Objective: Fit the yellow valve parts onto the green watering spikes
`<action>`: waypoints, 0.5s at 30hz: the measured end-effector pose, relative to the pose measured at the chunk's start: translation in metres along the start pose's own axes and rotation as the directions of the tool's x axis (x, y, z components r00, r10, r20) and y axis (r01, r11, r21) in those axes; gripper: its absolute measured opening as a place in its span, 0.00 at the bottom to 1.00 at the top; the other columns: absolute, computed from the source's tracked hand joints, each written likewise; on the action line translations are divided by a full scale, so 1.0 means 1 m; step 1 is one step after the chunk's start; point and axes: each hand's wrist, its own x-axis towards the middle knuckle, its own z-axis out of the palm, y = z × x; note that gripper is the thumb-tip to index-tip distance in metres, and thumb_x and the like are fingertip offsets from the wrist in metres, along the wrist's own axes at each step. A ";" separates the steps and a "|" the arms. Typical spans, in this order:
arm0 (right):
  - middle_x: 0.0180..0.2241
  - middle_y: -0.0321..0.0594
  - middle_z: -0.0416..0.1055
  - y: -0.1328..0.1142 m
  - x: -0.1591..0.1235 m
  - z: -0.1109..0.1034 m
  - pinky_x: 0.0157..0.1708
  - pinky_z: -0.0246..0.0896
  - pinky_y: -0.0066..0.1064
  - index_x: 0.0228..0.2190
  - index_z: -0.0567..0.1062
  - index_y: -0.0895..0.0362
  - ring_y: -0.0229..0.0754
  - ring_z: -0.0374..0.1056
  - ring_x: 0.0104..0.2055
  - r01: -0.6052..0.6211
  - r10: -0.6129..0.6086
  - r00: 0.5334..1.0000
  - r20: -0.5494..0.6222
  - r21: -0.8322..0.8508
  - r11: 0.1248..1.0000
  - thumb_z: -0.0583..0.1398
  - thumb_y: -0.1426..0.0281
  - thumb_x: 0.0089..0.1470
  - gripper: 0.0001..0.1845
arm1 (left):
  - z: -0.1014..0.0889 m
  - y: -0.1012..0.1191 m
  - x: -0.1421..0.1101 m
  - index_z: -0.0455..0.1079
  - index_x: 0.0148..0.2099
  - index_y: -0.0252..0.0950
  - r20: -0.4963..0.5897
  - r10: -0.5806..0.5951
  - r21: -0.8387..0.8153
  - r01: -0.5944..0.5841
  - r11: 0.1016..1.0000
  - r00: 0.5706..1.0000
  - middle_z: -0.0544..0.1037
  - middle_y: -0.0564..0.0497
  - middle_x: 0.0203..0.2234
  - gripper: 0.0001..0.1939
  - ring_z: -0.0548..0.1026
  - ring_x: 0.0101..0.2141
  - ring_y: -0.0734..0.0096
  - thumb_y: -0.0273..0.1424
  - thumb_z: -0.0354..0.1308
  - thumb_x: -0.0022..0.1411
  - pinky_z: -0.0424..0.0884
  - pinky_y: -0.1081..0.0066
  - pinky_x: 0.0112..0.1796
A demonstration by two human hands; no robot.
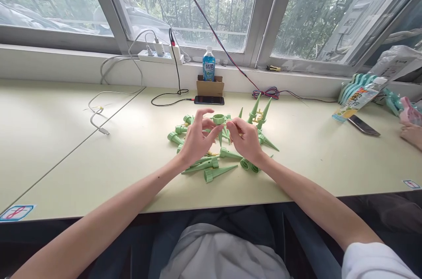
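Observation:
A green plastic watering spike (218,119) points down between my hands, its round open collar facing up. My left hand (200,136) grips it near the collar with thumb and fingers, the index finger arched above. Just to the right, my right hand (245,138) is closed in a pinch close to the spike; anything between its fingertips is too small to make out. Several more green spikes lie around and under both hands, among them one in front (219,173). Behind my right hand, two spikes (259,112) stick upward, with yellow pieces between them.
A black phone (209,100) lies before a cardboard box (210,87) and a blue-labelled bottle (209,66). White cable (97,114) crosses the left side. At right are a tilted bottle (358,99), another phone (363,125) and another person's hand (412,132).

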 end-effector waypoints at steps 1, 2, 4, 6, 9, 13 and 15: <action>0.18 0.31 0.64 0.000 0.000 0.000 0.23 0.54 0.27 0.28 0.69 0.55 0.33 0.60 0.19 0.009 -0.008 1.000 -0.010 0.016 1.000 0.53 0.54 0.67 0.21 | 0.000 -0.001 0.001 0.59 0.54 0.42 -0.010 -0.006 -0.006 0.006 1.000 1.000 0.75 0.55 0.29 0.22 0.74 0.25 0.74 0.42 0.62 0.63 0.74 0.76 0.24; 0.18 0.31 0.64 0.000 0.000 0.000 0.23 0.55 0.26 0.29 0.70 0.55 0.33 0.60 0.19 0.018 -0.018 1.000 -0.021 0.033 0.999 0.53 0.55 0.67 0.20 | 0.000 -0.001 0.001 0.60 0.53 0.42 -0.019 -0.013 -0.009 0.013 1.000 1.000 0.74 0.55 0.29 0.23 0.74 0.26 0.74 0.42 0.63 0.62 0.73 0.76 0.23; 0.18 0.30 0.65 0.000 -0.001 0.000 0.23 0.56 0.26 0.30 0.70 0.55 0.33 0.61 0.19 0.035 -0.032 0.999 -0.040 0.059 0.998 0.53 0.57 0.68 0.19 | 0.000 -0.003 0.001 0.62 0.50 0.41 -0.025 -0.027 -0.009 0.026 1.000 0.999 0.73 0.55 0.27 0.21 0.73 0.25 0.74 0.42 0.65 0.60 0.72 0.77 0.22; 0.18 0.30 0.64 0.000 -0.001 0.000 0.23 0.57 0.25 0.31 0.69 0.55 0.33 0.62 0.19 0.044 -0.041 0.998 -0.049 0.069 0.997 0.53 0.58 0.68 0.18 | 0.000 -0.004 0.001 0.63 0.47 0.40 -0.001 -0.039 -0.031 0.039 0.999 0.999 0.72 0.56 0.26 0.19 0.71 0.22 0.75 0.42 0.64 0.60 0.71 0.77 0.21; 0.18 0.30 0.65 0.000 -0.001 0.000 0.23 0.59 0.25 0.31 0.70 0.55 0.33 0.63 0.19 0.046 -0.044 0.999 -0.031 0.072 0.996 0.53 0.58 0.68 0.17 | 0.000 -0.002 0.000 0.64 0.44 0.39 0.073 -0.067 -0.113 0.075 0.991 0.995 0.76 0.54 0.27 0.17 0.72 0.21 0.74 0.42 0.63 0.61 0.71 0.75 0.20; 0.21 0.31 0.67 0.000 -0.002 0.000 0.23 0.60 0.25 0.31 0.70 0.54 0.32 0.64 0.20 0.051 -0.051 0.999 0.002 0.079 0.996 0.53 0.59 0.68 0.16 | 0.001 0.005 -0.001 0.64 0.43 0.37 0.134 -0.083 -0.217 0.111 0.970 0.988 0.79 0.50 0.31 0.14 0.78 0.25 0.70 0.40 0.62 0.62 0.74 0.73 0.20; 0.21 0.31 0.68 0.000 -0.002 0.000 0.23 0.60 0.25 0.32 0.70 0.54 0.32 0.63 0.20 0.061 -0.062 0.998 0.006 0.085 0.994 0.53 0.60 0.68 0.15 | 0.001 0.009 -0.001 0.64 0.43 0.37 0.147 -0.095 -0.276 0.133 0.952 0.985 0.79 0.49 0.32 0.13 0.78 0.26 0.69 0.39 0.61 0.63 0.74 0.73 0.20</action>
